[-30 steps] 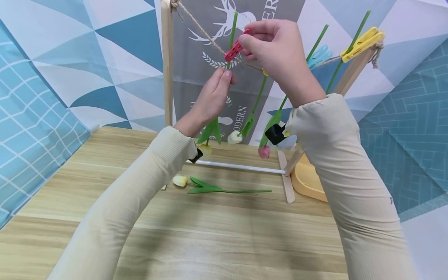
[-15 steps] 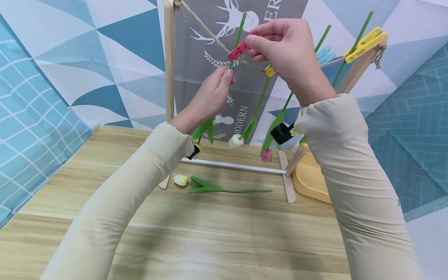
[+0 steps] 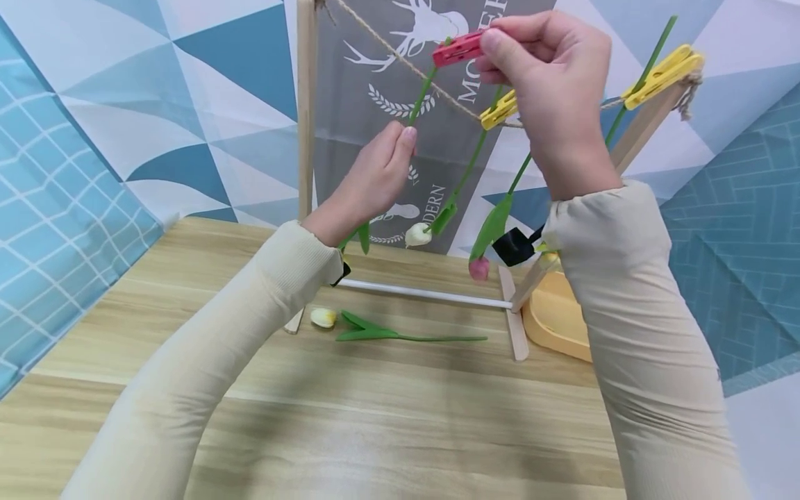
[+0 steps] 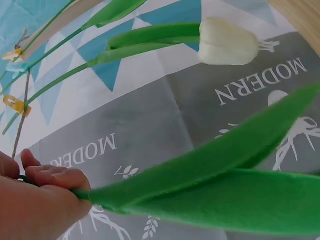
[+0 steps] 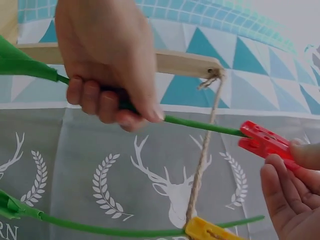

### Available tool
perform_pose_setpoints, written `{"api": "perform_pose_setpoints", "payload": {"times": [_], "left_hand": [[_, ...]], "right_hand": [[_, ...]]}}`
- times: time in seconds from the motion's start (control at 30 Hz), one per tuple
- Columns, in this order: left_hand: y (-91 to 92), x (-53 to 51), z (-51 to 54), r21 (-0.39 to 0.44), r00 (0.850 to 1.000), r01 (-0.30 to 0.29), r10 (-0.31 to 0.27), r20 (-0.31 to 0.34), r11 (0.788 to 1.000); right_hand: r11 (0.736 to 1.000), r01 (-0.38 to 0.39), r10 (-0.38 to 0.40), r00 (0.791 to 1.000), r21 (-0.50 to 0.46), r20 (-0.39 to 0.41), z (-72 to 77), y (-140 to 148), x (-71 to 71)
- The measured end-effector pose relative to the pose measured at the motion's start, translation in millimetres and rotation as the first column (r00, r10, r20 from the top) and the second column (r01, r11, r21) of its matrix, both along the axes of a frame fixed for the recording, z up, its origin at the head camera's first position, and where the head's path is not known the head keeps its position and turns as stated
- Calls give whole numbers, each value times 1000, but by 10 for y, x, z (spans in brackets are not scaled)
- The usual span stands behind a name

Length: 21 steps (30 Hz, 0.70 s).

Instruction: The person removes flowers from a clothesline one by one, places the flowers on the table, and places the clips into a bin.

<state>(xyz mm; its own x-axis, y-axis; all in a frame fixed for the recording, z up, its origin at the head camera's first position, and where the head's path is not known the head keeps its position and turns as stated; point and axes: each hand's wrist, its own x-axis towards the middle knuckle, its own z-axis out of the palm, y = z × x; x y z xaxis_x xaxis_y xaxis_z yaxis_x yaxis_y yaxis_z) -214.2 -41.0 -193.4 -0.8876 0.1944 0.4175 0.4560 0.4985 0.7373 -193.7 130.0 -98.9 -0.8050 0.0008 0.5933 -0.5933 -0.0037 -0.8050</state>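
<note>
My left hand (image 3: 378, 167) grips the green stem (image 3: 422, 96) of an artificial tulip. Its leaves (image 4: 220, 160) spread below that hand in the left wrist view; its bloom is mostly hidden behind the sleeve. Between thumb and fingers, my right hand (image 3: 559, 97) pinches a red clothespin (image 3: 458, 48). The clothespin's mouth meets the stem's upper end, apart from the twine (image 5: 202, 165). Nearby, a white tulip (image 3: 419, 235) hangs upside down from the twine by a yellow clothespin (image 3: 498, 111). A pink tulip (image 3: 479, 269) hangs to its right.
A wooden frame post (image 3: 305, 104) stands left, joined to the right side by a white rod (image 3: 425, 293). Another yellow clothespin (image 3: 664, 76) grips a stem at the right end. A loose tulip (image 3: 369, 332) lies on the table (image 3: 400, 423). A yellow-orange tray (image 3: 556, 312) sits right.
My right hand has moved up and right with the red clothespin, which has come away from the twine to the stem's top. My left hand stays nearly in place on the stem.
</note>
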Motion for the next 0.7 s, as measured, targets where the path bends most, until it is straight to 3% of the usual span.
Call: {"api": "perform_pose_setpoints", "payload": {"times": [0.1,0.2,0.4,0.57,0.7], "left_hand": [[-8,33,-26,-93,1000,-24,22,-19,995],[3,84,-72,-212,999,-38,30,-39,976],[37,194,-230,-437,994,-75,30,-110,896],[74,291,-350,-545,992,-112,63,-108,831],[98,348,-499,-595,976,-180,68,-207,783]], "right_hand": [[997,-25,25,1000,-77,-11,-8,88,36],[988,-51,52,999,-144,-3,-45,193,87],[959,-78,112,987,-273,112,-230,379,146],[930,-69,150,968,-360,202,-443,523,144],[915,-59,179,947,-400,269,-638,635,159]]}}
